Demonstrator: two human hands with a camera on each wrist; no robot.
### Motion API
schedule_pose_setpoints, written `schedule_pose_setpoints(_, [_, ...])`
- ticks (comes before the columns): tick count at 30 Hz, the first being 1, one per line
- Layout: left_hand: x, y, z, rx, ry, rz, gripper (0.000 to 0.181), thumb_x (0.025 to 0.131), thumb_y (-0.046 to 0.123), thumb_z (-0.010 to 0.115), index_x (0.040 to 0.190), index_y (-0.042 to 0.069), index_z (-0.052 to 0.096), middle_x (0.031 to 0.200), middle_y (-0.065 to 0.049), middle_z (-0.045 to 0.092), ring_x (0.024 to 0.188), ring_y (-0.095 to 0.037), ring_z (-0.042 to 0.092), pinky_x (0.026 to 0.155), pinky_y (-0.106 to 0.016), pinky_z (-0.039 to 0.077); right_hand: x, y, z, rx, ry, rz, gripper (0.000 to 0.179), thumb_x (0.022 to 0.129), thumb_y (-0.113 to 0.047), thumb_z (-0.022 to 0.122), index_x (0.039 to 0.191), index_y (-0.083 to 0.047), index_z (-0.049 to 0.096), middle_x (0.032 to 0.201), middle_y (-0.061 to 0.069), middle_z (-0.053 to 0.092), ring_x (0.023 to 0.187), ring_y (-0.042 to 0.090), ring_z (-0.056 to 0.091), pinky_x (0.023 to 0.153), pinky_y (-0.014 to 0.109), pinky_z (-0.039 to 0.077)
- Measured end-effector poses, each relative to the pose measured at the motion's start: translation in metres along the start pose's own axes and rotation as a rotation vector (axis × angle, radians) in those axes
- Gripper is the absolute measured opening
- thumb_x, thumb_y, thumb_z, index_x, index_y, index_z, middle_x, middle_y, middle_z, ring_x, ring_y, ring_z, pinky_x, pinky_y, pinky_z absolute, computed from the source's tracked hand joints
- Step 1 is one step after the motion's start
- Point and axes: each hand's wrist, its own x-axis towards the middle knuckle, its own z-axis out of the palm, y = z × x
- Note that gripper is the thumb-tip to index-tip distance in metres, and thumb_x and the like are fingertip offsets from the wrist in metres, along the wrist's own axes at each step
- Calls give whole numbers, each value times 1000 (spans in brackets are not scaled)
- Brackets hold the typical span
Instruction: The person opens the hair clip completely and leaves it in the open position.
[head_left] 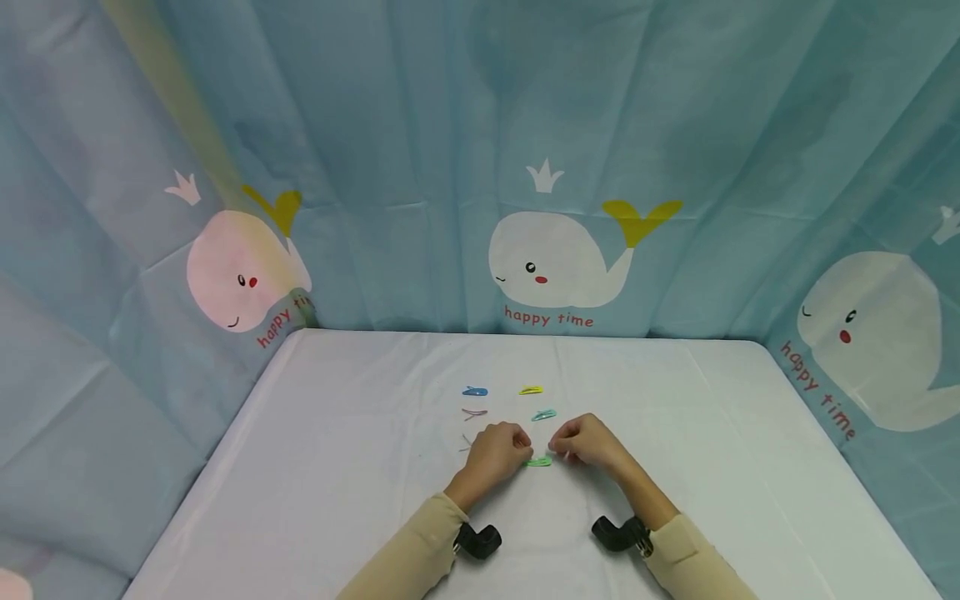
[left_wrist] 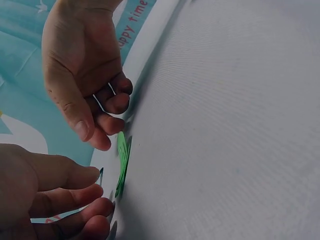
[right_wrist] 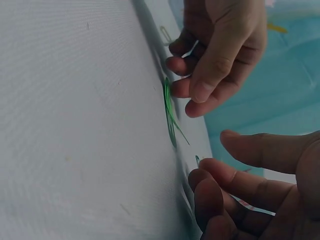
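Note:
On the white cloth between the two hands lies a green snap hair clip (head_left: 538, 462), its narrow prong angled away from its frame in the right wrist view. My left hand (head_left: 498, 450) is at the clip's left end, fingers loosely bent and nothing between them. Close by the other end is my right hand (head_left: 588, 442), its thumb and fingers apart and holding nothing. Whether any fingertip touches the green clip (right_wrist: 170, 112) I cannot tell. Just beyond the hands rests a teal hair clip (head_left: 543, 414).
Farther back are a blue hair clip (head_left: 475, 391) and a yellow hair clip (head_left: 531, 390). Left of them sits a thin brownish crossed piece (head_left: 474, 413); a similar thin piece (head_left: 466, 444) is partly behind the left hand. A whale-print curtain (head_left: 420, 250) borders the table (head_left: 337, 467).

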Motion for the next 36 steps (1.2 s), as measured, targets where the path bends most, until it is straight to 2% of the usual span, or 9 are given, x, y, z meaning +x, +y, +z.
schedule_pose_setpoints(6, [-2,1,1,43,-19,13,6,79,17,75,79,12,71,67,6,60,60,-8,49,57,-25,39,-4,-3,4,-38,-14,5,6,82,-9,73,79,-4,74,64,0,62,53,11,50,52,25,40])
schedule_pose_setpoints(9, [-2,2,1,56,-28,19,6,78,15,76,79,12,71,66,6,60,60,-8,49,57,-24,39,-4,-2,4,-44,-47,-20,4,81,-8,73,80,-4,74,65,-2,62,54,11,50,53,25,40])
schedule_pose_setpoints(15, [-4,2,3,87,-17,47,6,76,10,77,76,12,71,64,5,60,59,-9,48,57,-25,39,-2,0,4,-36,-120,-78,5,81,-6,74,83,-1,74,65,-3,63,55,11,50,54,25,42])
schedule_pose_setpoints(24, [-6,3,4,114,-4,78,8,77,9,77,73,14,72,64,7,62,57,-6,47,55,-22,39,-3,1,5,-31,-157,-109,4,80,-3,73,83,1,74,62,-2,62,53,9,49,52,23,40])
schedule_pose_setpoints(30, [-5,2,6,102,-7,81,11,75,7,77,70,14,70,63,6,61,58,-6,48,55,-22,39,-3,1,5,-27,-167,-110,4,81,-2,72,81,3,73,60,-1,61,52,9,48,51,23,39])
schedule_pose_setpoints(36, [-8,4,5,89,18,107,13,75,6,75,68,14,68,61,8,58,56,-6,46,54,-22,38,-2,2,4,1,-179,-118,5,80,1,70,82,5,72,61,-1,60,52,8,49,50,21,41])
